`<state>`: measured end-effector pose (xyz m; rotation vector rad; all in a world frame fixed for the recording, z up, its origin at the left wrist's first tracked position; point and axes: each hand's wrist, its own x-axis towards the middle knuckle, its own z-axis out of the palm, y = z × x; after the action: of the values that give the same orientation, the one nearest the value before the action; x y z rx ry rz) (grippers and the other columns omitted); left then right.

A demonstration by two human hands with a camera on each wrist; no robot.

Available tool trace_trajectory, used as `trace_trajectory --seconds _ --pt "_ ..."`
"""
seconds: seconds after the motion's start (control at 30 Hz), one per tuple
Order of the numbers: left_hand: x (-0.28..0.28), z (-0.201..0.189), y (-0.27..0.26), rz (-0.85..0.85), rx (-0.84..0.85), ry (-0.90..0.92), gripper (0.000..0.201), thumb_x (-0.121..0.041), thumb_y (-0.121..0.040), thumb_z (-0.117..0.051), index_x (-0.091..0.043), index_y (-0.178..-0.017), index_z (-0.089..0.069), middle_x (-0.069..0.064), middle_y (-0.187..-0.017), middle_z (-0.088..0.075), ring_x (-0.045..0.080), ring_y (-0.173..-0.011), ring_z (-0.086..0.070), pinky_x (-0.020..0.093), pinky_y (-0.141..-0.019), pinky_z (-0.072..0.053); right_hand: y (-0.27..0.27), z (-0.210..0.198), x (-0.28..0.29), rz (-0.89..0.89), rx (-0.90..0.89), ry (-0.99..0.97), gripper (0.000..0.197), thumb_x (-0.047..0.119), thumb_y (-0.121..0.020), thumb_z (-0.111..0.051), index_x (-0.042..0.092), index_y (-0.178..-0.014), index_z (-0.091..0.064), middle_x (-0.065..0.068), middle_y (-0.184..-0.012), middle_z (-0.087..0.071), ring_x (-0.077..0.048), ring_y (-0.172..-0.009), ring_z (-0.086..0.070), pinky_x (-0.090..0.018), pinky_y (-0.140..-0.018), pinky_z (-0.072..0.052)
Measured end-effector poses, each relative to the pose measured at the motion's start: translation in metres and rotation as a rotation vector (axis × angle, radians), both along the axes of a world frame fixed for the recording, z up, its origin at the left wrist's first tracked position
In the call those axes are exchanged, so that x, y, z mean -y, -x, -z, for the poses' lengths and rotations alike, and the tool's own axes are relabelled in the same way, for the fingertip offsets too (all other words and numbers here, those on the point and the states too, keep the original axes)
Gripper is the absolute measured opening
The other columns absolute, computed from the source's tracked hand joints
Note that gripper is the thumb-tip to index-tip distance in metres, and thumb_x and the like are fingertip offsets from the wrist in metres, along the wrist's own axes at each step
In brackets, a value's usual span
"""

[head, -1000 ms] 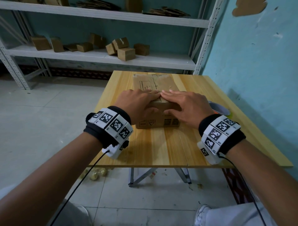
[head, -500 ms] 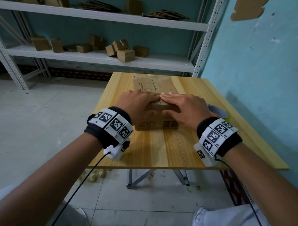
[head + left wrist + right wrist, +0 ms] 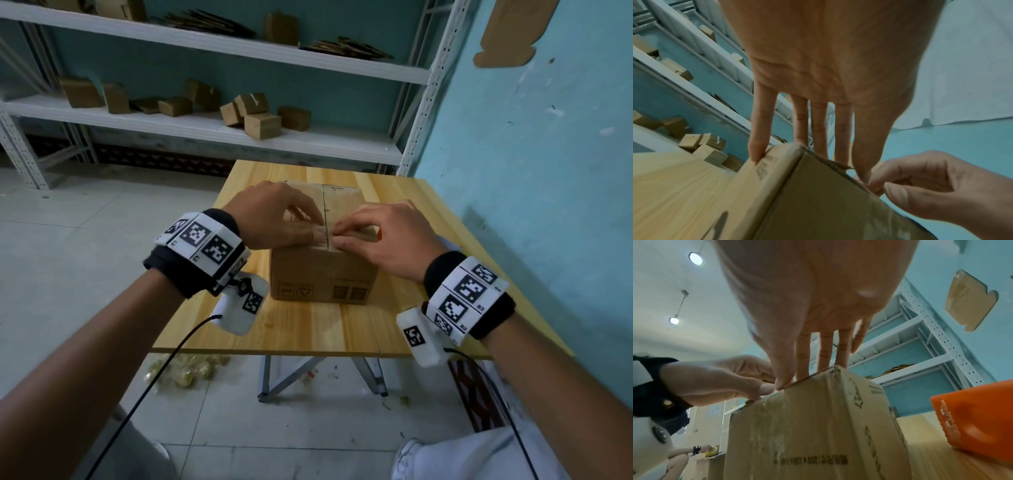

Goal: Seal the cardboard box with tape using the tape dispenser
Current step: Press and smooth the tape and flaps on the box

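Note:
A brown cardboard box (image 3: 322, 277) stands on the wooden table (image 3: 308, 329) with its top flaps closed along a middle seam. My left hand (image 3: 310, 226) and right hand (image 3: 346, 233) rest on the top, and their fingertips press the flaps on either side of the seam near the front edge. In the left wrist view the left fingers (image 3: 819, 129) reach straight down onto the box (image 3: 818, 203). The right wrist view shows the right fingers (image 3: 825, 353) on the box (image 3: 807, 426). The orange tape dispenser (image 3: 972, 418) lies on the table right of the box, untouched.
A white metal shelf (image 3: 205, 126) with several small cardboard boxes (image 3: 262, 125) stands behind the table. A teal wall (image 3: 531, 171) runs close along the table's right side. Scraps (image 3: 185, 370) lie on the floor under the front edge. Another person (image 3: 680, 456) sits far off.
Both hands lay flat on the box top before. Now they are arched, with their fingertips at the seam near the front edge. The head view has shifted.

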<state>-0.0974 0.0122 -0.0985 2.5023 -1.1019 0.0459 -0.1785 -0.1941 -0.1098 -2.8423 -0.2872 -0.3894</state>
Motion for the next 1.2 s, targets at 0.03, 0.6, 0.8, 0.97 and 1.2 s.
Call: trace_trajectory --seconds 0.03,0.6,0.8,0.97,1.2 --pt "-0.001 0.000 0.000 -0.006 -0.002 0.008 0.026 -0.050 -0.081 -0.066 -0.035 -0.102 -0.068 -0.008 -0.109 -0.066 0.010 -0.099 -0.059 0.036 -0.086 -0.048 0.000 -0.001 -0.001 0.005 0.004 -0.014 0.028 0.052 -0.086 -0.065 0.033 -0.105 -0.072 0.016 -0.108 -0.068 -0.009 -0.103 -0.059 -0.044 -0.104 -0.037" --pt "0.028 -0.017 -0.029 -0.151 0.000 -0.171 0.053 -0.057 -0.071 -0.072 -0.036 -0.118 -0.060 -0.016 -0.088 -0.061 0.009 -0.085 -0.056 0.026 -0.071 -0.040 -0.030 -0.016 -0.001 0.128 -0.103 -0.166 0.059 0.057 -0.070 -0.078 0.024 -0.117 -0.067 0.006 -0.121 -0.065 -0.008 -0.095 -0.058 -0.027 -0.081 -0.046" --pt "0.028 -0.013 -0.044 -0.188 -0.039 -0.253 0.080 -0.066 -0.062 -0.073 -0.033 -0.131 -0.050 -0.002 -0.121 -0.051 0.023 -0.116 -0.050 0.040 -0.094 -0.045 -0.040 -0.024 0.006 0.125 -0.246 -0.056 0.090 0.061 -0.072 -0.075 0.026 -0.147 -0.041 -0.001 -0.151 -0.037 -0.021 -0.134 -0.039 -0.035 -0.104 -0.034" --pt "0.028 -0.014 -0.048 -0.184 -0.139 -0.307 0.103 -0.061 -0.070 -0.070 -0.025 -0.151 -0.018 0.001 -0.159 -0.015 0.023 -0.145 -0.017 0.041 -0.117 -0.018 -0.052 -0.028 0.012 0.138 -0.395 -0.036 0.109 0.065 -0.068 -0.074 0.026 -0.155 -0.021 0.001 -0.164 -0.016 -0.022 -0.148 -0.021 -0.041 -0.117 -0.021" --pt "0.025 -0.007 -0.054 -0.196 -0.298 -0.215 0.110 -0.060 -0.065 -0.075 -0.020 -0.151 -0.019 0.000 -0.156 -0.022 0.022 -0.140 -0.028 0.042 -0.115 -0.025 -0.058 -0.025 0.018 0.144 -0.526 -0.118 0.110 0.066 -0.069 -0.073 0.024 -0.156 -0.018 0.000 -0.159 -0.026 -0.022 -0.142 -0.032 -0.037 -0.114 -0.028"
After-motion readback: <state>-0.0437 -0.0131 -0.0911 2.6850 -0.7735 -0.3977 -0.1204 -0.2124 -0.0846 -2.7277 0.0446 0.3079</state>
